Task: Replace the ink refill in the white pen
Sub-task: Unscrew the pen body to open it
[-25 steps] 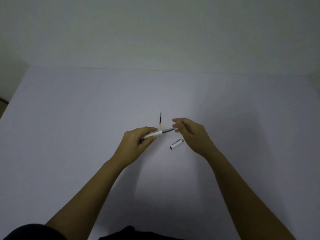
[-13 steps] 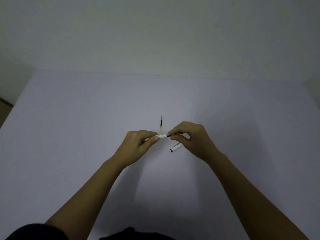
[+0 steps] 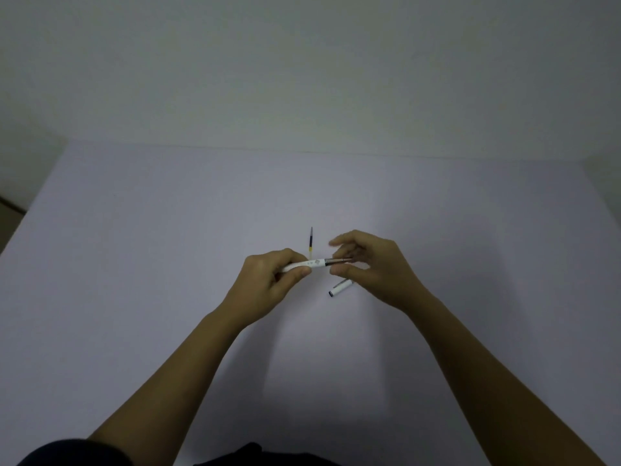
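Near the middle of the frame the left hand (image 3: 268,280) is clenched around the white pen (image 3: 304,265), thumb and fingers wrapped over the rear of the barrel so the front end juts out to the right, roughly level and clear of the table (image 3: 134,264) — a hold that seems meant to steady the body while the other hand works on the tip. The right hand (image 3: 373,267) sits just right of centre with its fingers loosely curled around the pen's dark grip section (image 3: 336,261); thumb below and fingers above look spread rather than pinched, and whether they actually touch the section I cannot tell. That posture suggests a twist on the front piece, either screwing it on or off — which one is not readable from this view. The pen itself is a slim white barrel with a small dark printed mark near its front, ending in a darker, narrower, metallic-looking tip. A thin refill (image 3: 311,242), dark along its upper part and yellowish at the lower end, lies on the table just above the hands, pointing up the frame, set aside within easy reach. The white cap (image 3: 340,288) lies on the table below the right hand's fingers, tilted, its dark open end toward the lower left.
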`<state>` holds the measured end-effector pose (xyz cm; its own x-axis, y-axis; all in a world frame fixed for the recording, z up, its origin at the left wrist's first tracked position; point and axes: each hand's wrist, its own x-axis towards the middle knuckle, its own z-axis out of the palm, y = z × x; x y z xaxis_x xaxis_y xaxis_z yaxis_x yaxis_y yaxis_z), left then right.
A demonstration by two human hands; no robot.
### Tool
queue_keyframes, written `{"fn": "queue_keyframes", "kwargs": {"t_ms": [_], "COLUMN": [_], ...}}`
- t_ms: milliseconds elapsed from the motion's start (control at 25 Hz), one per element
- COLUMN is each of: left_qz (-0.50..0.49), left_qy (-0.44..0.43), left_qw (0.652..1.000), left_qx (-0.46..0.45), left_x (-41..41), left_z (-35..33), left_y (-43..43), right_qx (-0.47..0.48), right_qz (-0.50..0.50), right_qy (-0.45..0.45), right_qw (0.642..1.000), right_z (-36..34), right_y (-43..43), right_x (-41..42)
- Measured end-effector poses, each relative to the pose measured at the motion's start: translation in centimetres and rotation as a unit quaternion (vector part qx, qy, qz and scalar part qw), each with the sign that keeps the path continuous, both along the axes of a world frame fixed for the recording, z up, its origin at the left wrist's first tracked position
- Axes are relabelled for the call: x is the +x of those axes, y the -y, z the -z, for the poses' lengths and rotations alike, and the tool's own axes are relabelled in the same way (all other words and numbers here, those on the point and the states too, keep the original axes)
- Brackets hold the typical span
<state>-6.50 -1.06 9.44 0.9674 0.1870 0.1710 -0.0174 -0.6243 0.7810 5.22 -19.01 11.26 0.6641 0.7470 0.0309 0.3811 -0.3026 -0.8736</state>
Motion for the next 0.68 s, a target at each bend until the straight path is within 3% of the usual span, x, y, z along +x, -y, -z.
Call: {"fn": "queue_keyframes", "kwargs": {"t_ms": [80,160,440,680], "left_qz": [0.001,0.006,-0.006,-0.005], "left_qy": [0.001,0.000,0.014,0.008], "left_qw": [1.000,1.000,1.000,1.000], "left_qx": [0.000,0.002,-0.012,-0.028], "left_x": [-0.1,-0.2,-0.2,-0.3], "left_z": [-0.1,-0.2,-0.7,-0.7], "left_y": [0.2,0.3,0.5,0.8], "right_qx": [-0.031,-0.047,0.017,0.032], "right_qz": [0.007,-0.004,0.037,0.035], "right_qy": [-0.039,-0.010,-0.072,-0.053], "right_qw": [0.999,0.999,0.997,0.997], "right_z": [0.3,0.5,-0.1,-0.6], "right_y": [0.0,0.0,0.3,0.5], "right_x": [-0.2,-0.2,-0.3,-0.2]}}
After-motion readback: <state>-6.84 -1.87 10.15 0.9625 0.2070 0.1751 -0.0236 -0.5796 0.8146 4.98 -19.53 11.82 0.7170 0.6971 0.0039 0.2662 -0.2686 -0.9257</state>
